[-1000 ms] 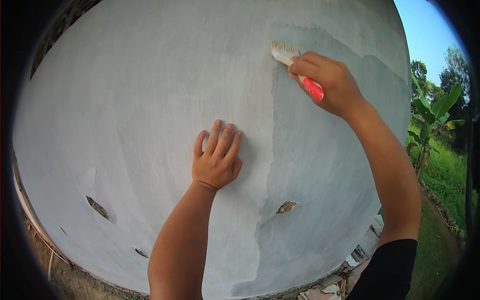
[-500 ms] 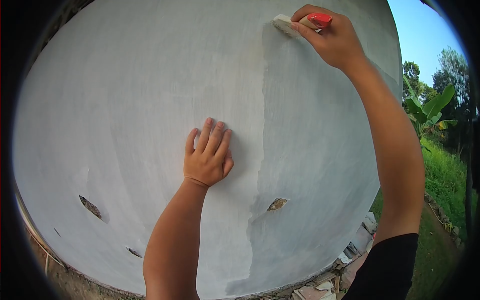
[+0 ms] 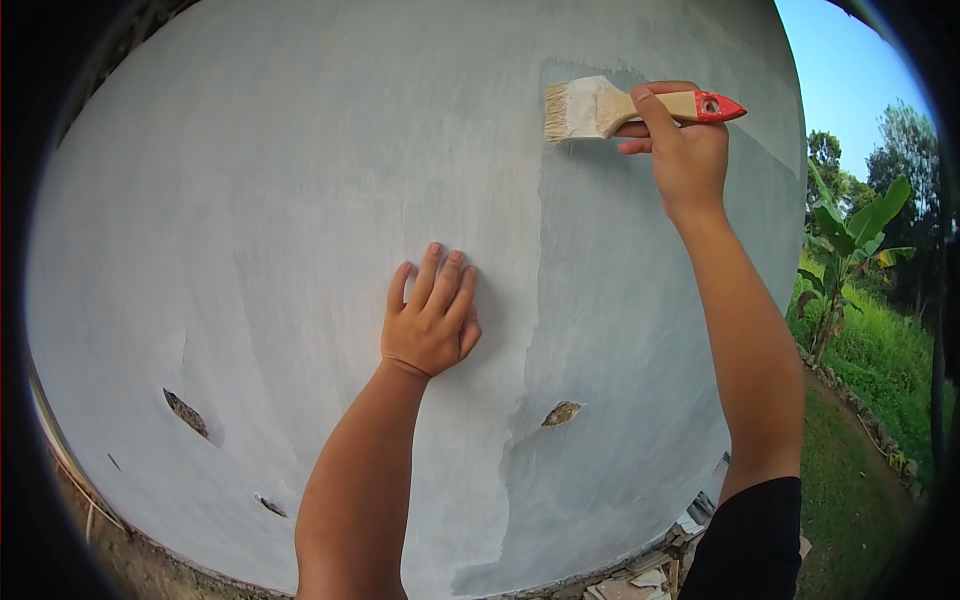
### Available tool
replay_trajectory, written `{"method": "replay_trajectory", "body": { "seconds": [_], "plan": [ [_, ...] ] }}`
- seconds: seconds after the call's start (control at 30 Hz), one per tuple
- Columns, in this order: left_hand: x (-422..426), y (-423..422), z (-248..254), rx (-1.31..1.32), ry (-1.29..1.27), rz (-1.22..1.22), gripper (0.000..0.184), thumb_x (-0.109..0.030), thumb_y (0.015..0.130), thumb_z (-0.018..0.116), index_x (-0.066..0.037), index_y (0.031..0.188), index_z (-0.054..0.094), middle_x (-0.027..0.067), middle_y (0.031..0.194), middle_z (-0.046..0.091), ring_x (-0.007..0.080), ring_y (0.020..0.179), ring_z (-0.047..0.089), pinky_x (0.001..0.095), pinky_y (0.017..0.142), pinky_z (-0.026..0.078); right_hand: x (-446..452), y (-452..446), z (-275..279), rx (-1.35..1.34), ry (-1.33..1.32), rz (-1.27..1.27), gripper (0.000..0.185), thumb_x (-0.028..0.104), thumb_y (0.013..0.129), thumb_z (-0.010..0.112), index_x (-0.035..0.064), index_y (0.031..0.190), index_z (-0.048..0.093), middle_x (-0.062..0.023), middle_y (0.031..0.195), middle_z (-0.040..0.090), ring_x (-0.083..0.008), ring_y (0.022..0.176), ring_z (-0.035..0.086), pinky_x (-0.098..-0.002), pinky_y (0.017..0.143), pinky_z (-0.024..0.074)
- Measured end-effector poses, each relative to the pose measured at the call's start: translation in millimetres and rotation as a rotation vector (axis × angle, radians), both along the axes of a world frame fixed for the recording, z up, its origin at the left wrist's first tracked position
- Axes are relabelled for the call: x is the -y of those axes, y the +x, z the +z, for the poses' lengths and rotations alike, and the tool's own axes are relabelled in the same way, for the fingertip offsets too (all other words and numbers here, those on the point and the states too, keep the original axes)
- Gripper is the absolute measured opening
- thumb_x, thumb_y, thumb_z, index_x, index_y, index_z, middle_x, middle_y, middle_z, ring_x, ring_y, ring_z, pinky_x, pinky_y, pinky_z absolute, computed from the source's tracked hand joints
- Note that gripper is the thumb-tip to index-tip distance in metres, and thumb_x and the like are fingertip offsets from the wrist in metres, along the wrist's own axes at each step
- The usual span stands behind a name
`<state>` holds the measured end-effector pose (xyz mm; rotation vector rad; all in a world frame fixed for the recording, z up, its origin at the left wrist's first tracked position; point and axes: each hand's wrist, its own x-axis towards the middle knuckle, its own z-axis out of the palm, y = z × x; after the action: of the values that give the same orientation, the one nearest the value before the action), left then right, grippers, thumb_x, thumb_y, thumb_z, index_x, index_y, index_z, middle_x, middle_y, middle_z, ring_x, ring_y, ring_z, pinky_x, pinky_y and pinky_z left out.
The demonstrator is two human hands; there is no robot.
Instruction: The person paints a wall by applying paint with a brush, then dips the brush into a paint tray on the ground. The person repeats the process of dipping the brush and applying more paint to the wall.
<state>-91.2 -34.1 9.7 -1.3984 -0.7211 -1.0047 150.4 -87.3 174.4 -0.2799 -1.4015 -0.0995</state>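
My right hand is closed round the wooden handle of a flat paintbrush with a red handle end. The brush lies nearly level, its pale bristles pointing left at the upper left edge of a darker grey area on the wall. Lower and to the left, my left hand rests palm-down on the lighter grey part of the wall, fingers apart, holding nothing.
Chipped holes mark the wall, one at lower centre and another at lower left. Broken slabs lie at the wall's foot. Banana plant and grass stand at the right.
The brush went up along the dark area's edge, then came down a little and turned from tilted to nearly level. My left hand stays on the same part of the wall as the view shifts slightly.
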Motion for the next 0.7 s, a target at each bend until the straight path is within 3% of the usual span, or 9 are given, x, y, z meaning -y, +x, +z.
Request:
{"method": "replay_trajectory", "body": {
  "seconds": [0.2,0.27,0.5,0.6,0.7],
  "plan": [
    [-1,0,-1,-0.002,-0.013,-0.005,0.040,-0.019,0.072,0.051,-0.011,0.111,0.061,0.0079,0.125,0.054,0.0253,0.125,0.044,0.0434,0.104,0.026,-25,9,12,-0.077,-0.097,0.178,0.027,0.017,0.085,0.064,-0.0049,0.101,0.058,-0.0159,0.089,0.065,-0.0191,0.066,0.066,-0.0235,0.053,0.0545],
    [-1,0,-1,-0.002,-0.011,-0.004,0.040,-0.019,0.072,0.051,-0.011,0.111,0.061,0.0079,0.125,0.054,0.0253,0.125,0.044,0.0433,0.105,0.026,-27,11,6,-0.143,-0.070,0.032,0.022,0.016,0.084,0.063,-0.0036,0.094,0.061,-0.0131,0.082,0.065,-0.0171,0.060,0.065,-0.0239,0.053,0.0532],
    [0,0,0,-0.005,-0.011,0.009,0.041,-0.019,0.072,0.051,-0.011,0.111,0.060,0.0079,0.123,0.055,0.0254,0.125,0.045,0.0433,0.104,0.027,-28,7,-7,-0.076,0.052,0.078,0.018,0.014,0.084,0.063,-0.0029,0.090,0.060,-0.0123,0.082,0.065,-0.0165,0.060,0.065,-0.0232,0.052,0.0529],
    [0,0,0,-0.005,-0.009,0.012,0.041,-0.019,0.072,0.051,-0.011,0.111,0.060,0.0081,0.123,0.055,0.0257,0.124,0.045,0.0434,0.104,0.027,-24,8,-7,-0.022,0.078,-0.082,0.018,0.014,0.084,0.063,-0.0024,0.090,0.060,-0.0123,0.082,0.065,-0.0166,0.060,0.065,-0.0233,0.052,0.0532],
    [1,1,0,-0.003,-0.010,0.013,0.040,-0.018,0.072,0.051,-0.011,0.111,0.060,0.0082,0.123,0.055,0.0260,0.124,0.046,0.0435,0.104,0.028,-19,4,-9,-0.107,0.026,0.107,0.017,0.014,0.085,0.062,-0.0021,0.090,0.060,-0.0123,0.081,0.065,-0.0162,0.059,0.065,-0.0233,0.052,0.0532]
  ]
}}
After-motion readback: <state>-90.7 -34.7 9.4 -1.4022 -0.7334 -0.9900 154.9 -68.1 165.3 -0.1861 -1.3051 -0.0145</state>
